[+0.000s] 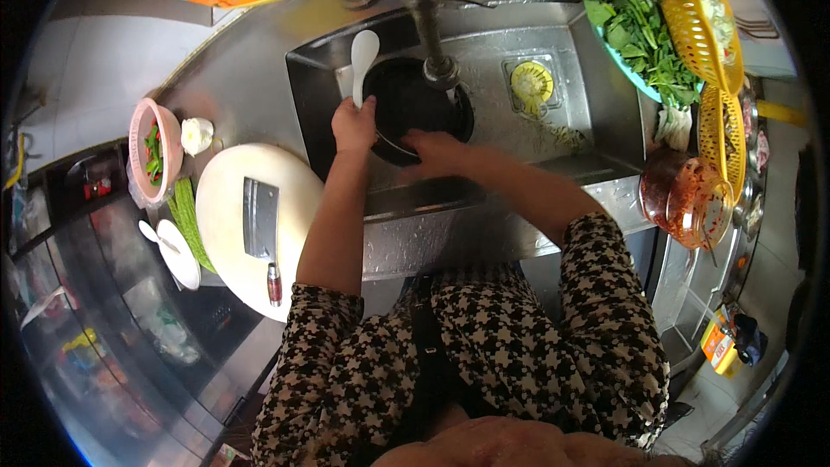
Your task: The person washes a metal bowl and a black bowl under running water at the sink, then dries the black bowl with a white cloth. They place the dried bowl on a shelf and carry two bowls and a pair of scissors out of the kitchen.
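Observation:
A steel sink (557, 136) lies before me, with a round black pot (415, 100) in its left part under the faucet (441, 68). My left hand (355, 124) is closed around the lower end of a white plastic rice paddle (364, 55), whose broad end points up and away from me. That hand is at the pot's left rim. My right hand (433, 152) is at the pot's near rim, partly blurred; whether it grips the rim or only touches it cannot be told. The yellow drain strainer (532, 82) sits to the right of the pot.
On the left, a cleaver (261, 217) lies on a round cutting board (220, 207) near a bitter melon (188, 224) and a pink bowl (170, 155). Leafy greens (642, 32), yellow baskets (694, 19) and a red-stained glass jar (687, 201) stand along the right.

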Tool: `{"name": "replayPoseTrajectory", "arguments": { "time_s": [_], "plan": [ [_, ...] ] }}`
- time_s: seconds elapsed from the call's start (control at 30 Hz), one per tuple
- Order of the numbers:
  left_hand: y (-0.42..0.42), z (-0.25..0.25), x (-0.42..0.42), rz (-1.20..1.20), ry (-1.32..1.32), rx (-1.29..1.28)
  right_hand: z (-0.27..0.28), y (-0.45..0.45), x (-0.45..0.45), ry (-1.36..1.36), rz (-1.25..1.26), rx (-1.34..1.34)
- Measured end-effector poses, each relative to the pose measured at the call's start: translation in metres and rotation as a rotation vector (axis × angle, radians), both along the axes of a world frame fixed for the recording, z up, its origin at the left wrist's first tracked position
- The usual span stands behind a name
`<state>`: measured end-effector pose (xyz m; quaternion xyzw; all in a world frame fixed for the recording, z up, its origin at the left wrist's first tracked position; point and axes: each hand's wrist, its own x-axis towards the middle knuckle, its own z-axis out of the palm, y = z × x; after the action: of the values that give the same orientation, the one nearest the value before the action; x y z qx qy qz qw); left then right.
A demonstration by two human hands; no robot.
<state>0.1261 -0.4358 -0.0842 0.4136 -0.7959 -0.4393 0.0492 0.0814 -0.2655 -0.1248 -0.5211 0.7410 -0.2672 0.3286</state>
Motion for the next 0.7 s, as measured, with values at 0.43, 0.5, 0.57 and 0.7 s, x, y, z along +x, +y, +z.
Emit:
{"name": "replayPoseTrajectory", "arguments": {
  "time_s": [0.43, 0.5, 0.57, 0.7],
  "plan": [
    [-0.007, 0.126, -0.047, -0.331, -0.241, 0.094, 0.025, -0.009, 0.014, -1.912, -0.689, -0.357],
    [-0.005, 0.136, -0.041, -0.293, -0.196, 0.082, 0.028, -0.009, 0.014, -1.966, -0.615, -0.380],
    [-0.011, 0.130, -0.037, -0.289, -0.206, 0.076, 0.036, -0.007, 0.010, -1.958, -0.575, -0.344],
    [-0.019, 0.100, -0.017, -0.261, -0.061, -0.089, 0.036, -0.017, 0.004, -1.481, -0.623, -0.149]
  ]
}}
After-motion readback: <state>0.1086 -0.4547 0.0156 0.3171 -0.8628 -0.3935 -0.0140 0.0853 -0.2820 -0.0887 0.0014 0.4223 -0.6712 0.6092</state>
